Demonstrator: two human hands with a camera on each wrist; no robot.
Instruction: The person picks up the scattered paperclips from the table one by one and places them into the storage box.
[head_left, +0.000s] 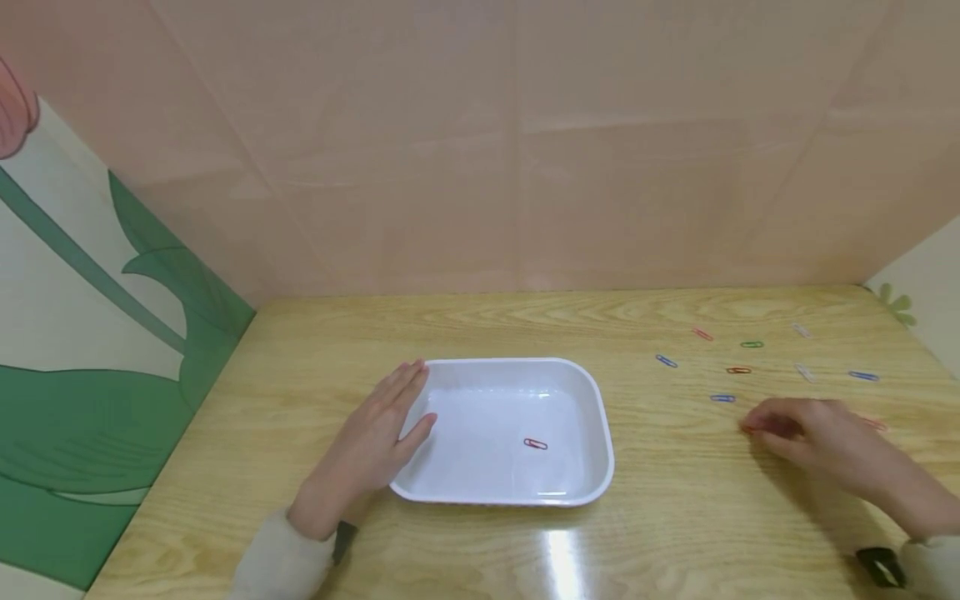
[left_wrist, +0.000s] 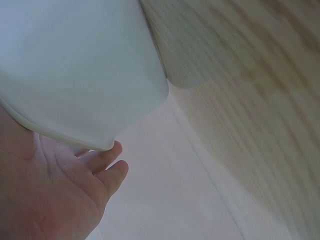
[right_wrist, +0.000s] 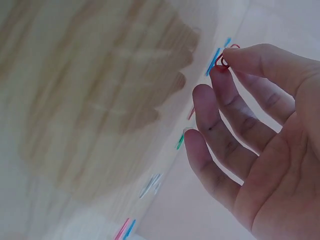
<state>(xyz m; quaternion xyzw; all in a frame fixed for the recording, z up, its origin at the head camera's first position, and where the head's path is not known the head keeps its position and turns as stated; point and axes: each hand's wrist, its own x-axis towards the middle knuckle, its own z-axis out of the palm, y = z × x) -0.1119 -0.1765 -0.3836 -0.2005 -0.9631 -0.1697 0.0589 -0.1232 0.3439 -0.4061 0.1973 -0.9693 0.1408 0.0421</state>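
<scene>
My left hand (head_left: pixel 375 433) rests on the left rim of a white tray (head_left: pixel 480 496), its fingers straight and thumb over the inside edge. In the left wrist view, the palm lies along the outside of the tray's rim. One red paper clip (head_left: pixel 536 444) lies on the tray's floor. At the right, my right hand (head_left: pixel 825 437) pinches another red paper clip (right_wrist: pixel 220 60) between thumb and index finger, close over the table. The other fingers of that hand are spread and slightly bent. A blue paper clip (head_left: pixel 723 398) lies just beyond its fingertips.
Several loose paper clips are scattered on the wooden table (head_left: pixel 645 533) at the right, among them a green one (head_left: pixel 752 344), a blue one (head_left: pixel 864 376) and a white one (head_left: pixel 805 372). A pinkish wall (head_left: pixel 517 167) rises behind the table's back edge.
</scene>
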